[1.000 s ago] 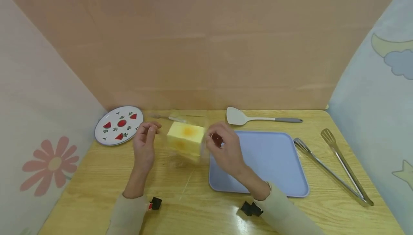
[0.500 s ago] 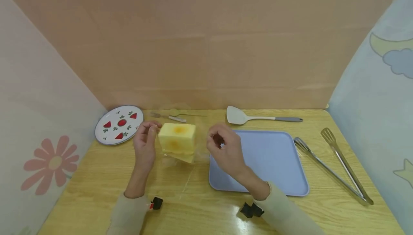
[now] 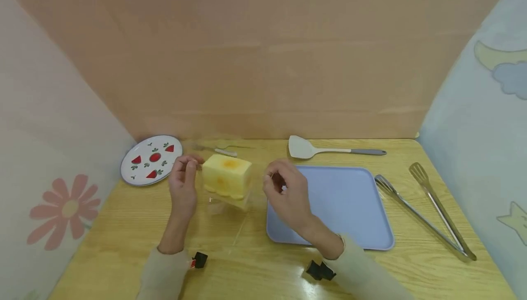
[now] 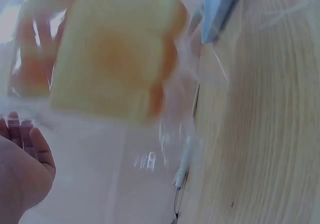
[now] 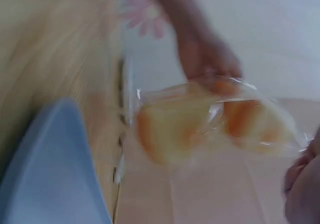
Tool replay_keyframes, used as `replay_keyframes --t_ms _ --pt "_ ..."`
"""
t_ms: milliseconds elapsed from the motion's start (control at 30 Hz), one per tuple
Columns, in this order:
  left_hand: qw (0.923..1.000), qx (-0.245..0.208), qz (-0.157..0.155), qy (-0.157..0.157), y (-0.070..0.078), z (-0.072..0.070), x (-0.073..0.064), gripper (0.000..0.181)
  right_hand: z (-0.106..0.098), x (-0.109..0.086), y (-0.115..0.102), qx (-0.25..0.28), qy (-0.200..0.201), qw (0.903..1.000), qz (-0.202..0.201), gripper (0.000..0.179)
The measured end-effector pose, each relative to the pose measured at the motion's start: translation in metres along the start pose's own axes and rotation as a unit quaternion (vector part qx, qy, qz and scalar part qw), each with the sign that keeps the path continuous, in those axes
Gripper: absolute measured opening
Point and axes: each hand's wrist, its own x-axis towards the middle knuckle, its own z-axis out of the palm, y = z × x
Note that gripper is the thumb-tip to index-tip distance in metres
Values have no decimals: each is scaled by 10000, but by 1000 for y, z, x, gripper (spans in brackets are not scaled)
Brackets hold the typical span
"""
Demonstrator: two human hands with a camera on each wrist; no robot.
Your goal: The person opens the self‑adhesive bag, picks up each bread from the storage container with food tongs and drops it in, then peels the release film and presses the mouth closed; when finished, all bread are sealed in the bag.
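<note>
A pale yellow bread loaf [image 3: 227,177] with browned patches sits inside a clear plastic bag [image 3: 217,205], lifted over the table between both hands. At its left, my left hand [image 3: 184,185] pinches the bag between thumb and fingers. My right hand [image 3: 290,195] has thumb and fingertips together on the bag's right side, apart from the loaf. Close up in the left wrist view, the bread [image 4: 110,59] shows a browned centre beside a second browned piece [image 4: 37,49]. Shiny film stretches toward the right hand [image 5: 304,184] in the right wrist view.
A blue tray [image 3: 341,206] lies right of the bag. Behind it is a white spatula [image 3: 302,148]; metal tongs [image 3: 432,213] lie at far right. A strawberry-patterned plate [image 3: 142,172] leans at back left, near a fork and other slim utensils [image 3: 226,152].
The loaf has swung left toward my left hand, and its right end has turned slightly since half a second ago. Both hands have stayed nearly in place.
</note>
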Motion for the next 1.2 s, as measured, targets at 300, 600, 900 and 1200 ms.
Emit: replay_keyframes --t_ms 300,600,900,1200 --pt "9999 29 4 100 1 0 -3 18 -2 2 1 -295 42 9989 360 17" --pt "9992 -182 342 -37 4 2 1 18 -10 9 11 -235 -238 9871 1567 14" --pt "9982 -345 379 -315 6 4 -1 17 -18 15 9 235 -744 9697 2317 12" --pt "9986 404 327 110 14 16 -7 20 -14 12 3 1805 -1082 9313 2974 13"
